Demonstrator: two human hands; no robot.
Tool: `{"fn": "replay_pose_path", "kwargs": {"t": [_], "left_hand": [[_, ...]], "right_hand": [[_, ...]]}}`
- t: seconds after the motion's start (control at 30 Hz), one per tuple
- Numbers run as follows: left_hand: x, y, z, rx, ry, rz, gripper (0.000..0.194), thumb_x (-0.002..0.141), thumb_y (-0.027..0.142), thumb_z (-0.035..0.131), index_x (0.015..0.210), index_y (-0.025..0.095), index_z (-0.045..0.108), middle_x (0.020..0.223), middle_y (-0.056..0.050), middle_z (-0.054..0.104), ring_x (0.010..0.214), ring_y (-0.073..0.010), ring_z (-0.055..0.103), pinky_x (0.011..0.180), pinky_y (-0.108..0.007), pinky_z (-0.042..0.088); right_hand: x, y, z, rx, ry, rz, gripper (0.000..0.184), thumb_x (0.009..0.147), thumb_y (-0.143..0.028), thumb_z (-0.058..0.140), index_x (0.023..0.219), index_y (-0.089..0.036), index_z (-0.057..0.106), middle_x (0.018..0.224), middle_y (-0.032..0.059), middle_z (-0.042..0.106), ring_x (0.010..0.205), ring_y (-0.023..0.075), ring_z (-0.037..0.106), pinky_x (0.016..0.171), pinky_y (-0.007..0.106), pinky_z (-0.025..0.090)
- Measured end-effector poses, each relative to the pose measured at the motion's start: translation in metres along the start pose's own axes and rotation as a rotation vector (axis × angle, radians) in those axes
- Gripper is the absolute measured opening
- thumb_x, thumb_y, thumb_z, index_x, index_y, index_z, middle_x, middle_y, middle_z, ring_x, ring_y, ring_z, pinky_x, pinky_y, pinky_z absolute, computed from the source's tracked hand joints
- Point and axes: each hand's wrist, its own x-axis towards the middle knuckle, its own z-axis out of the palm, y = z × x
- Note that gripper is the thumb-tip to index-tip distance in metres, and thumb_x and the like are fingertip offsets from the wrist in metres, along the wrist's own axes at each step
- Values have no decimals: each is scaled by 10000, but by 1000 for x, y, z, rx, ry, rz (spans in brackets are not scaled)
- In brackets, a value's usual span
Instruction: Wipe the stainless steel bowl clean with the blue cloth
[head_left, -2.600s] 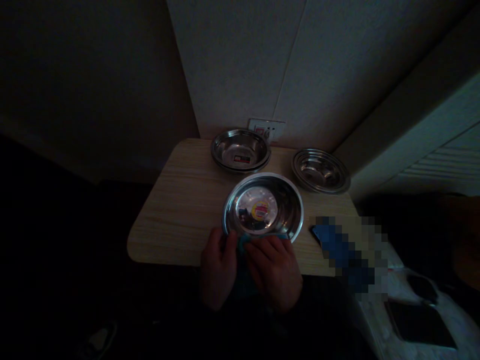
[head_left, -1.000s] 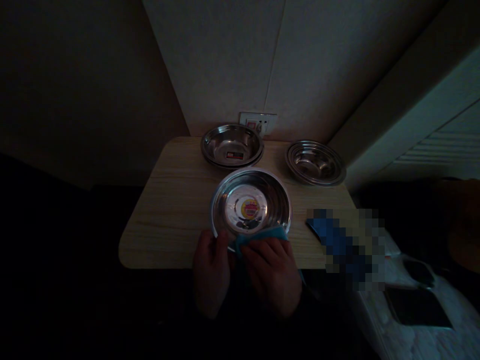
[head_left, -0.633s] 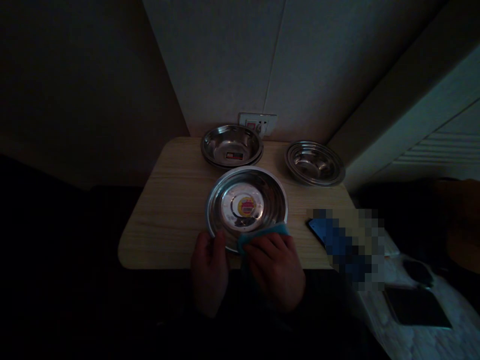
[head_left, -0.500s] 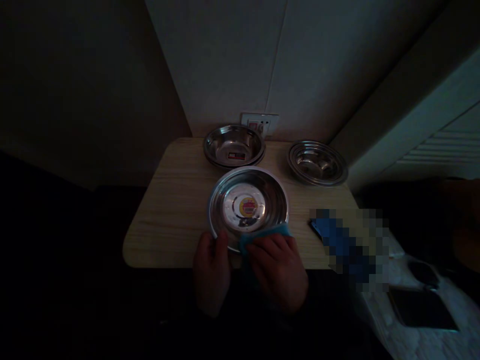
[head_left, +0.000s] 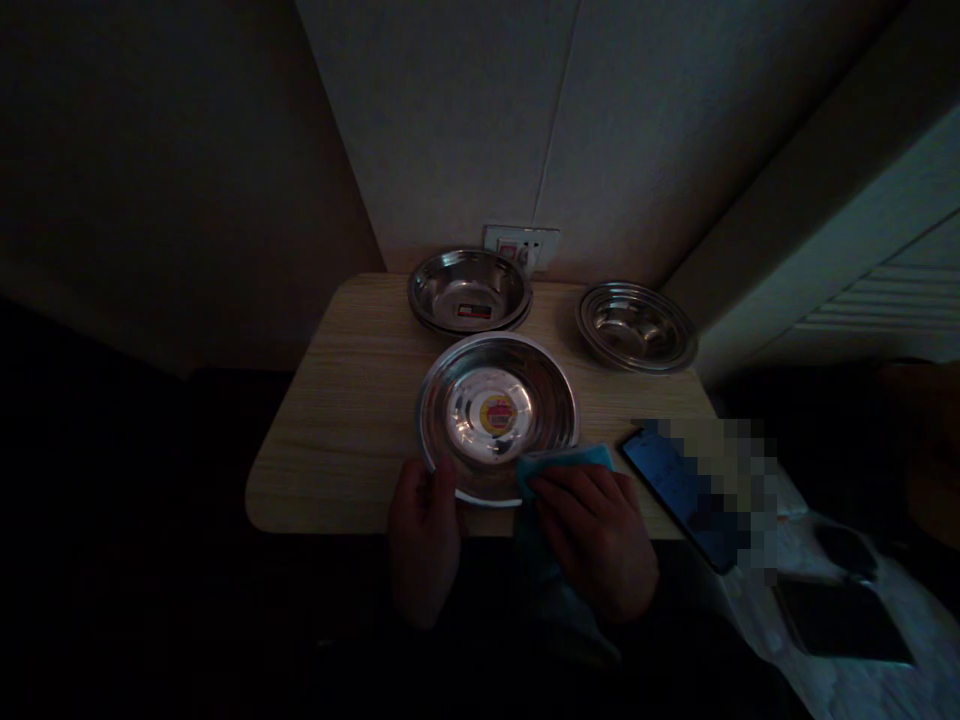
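Note:
A shiny metal basin (head_left: 551, 385) with a round yellow and red sticker on its bottom sits at the front of the small wooden table. At its lower left, my left hand (head_left: 424, 540) grips the rim, thumb over the edge and the other fingers mostly hidden. My right hand (head_left: 596, 535) is closed on a blue cloth (head_left: 562, 458), pressed against the basin's lower right rim. Part of the cloth hangs below the table edge, in shadow.
Behind the basin stands a stack of metal bowls (head_left: 469, 290), the top one labelled. More nested bowls (head_left: 637, 330) are at the back right. A phone (head_left: 679, 490) lies at the table's right edge. A wall socket (head_left: 521, 245) is behind. A dark flat object (head_left: 844, 620) rests lower right.
My right hand has slid to the right along the basin's rim with the blue cloth. My left hand and the basin stay in nearly the same place.

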Motion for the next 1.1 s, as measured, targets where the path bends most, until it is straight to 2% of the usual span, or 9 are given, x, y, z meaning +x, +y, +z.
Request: {"fn": "replay_pose_path", "kwargs": {"t": [0.43, 0.57, 0.77, 1.03, 1.1], "left_hand": [[1, -1, 0, 15, 9, 29, 313, 768, 488, 505, 661, 200, 445, 449, 80, 405, 403, -73, 392, 382, -182, 290], [-1, -1, 2, -4, 9, 25, 322, 768, 492, 502, 650, 202, 428, 455, 80, 394, 408, -76, 386, 382, -183, 290], [-2, 3, 5, 8, 28, 111, 289, 766, 434, 527, 635, 191, 446, 523, 64, 435, 487, -80, 406, 465, -189, 343], [2, -3, 4, -21, 28, 63, 281, 768, 442, 521, 646, 196, 461, 543, 53, 457, 510, -91, 419, 484, -197, 347], [0, -3, 5, -14, 23, 76, 288, 771, 449, 514, 643, 197, 458, 538, 55, 451, 514, -93, 421, 492, -199, 349]], "right_hand": [[-3, 0, 0, -1, -7, 8, 193, 846, -208, 516, 984, -191, 650, 958, 52, 657, 886, 203, 511, 735, 350, 323], [4, -14, 6, 13, -12, 2, 161, 832, -204, 537, 947, -198, 649, 920, 31, 665, 851, 199, 502, 740, 356, 312], [24, -38, 17, 69, -34, 24, 108, 810, -222, 568, 885, -215, 647, 834, 4, 651, 807, 166, 502, 702, 335, 313], [14, -14, 2, -12, -95, -69, 114, 785, -218, 589, 886, -215, 643, 858, 2, 648, 848, 172, 493, 722, 350, 285], [15, -15, 3, -19, -95, -60, 103, 786, -217, 588, 872, -215, 644, 852, 2, 646, 848, 171, 491, 725, 348, 286]]}}
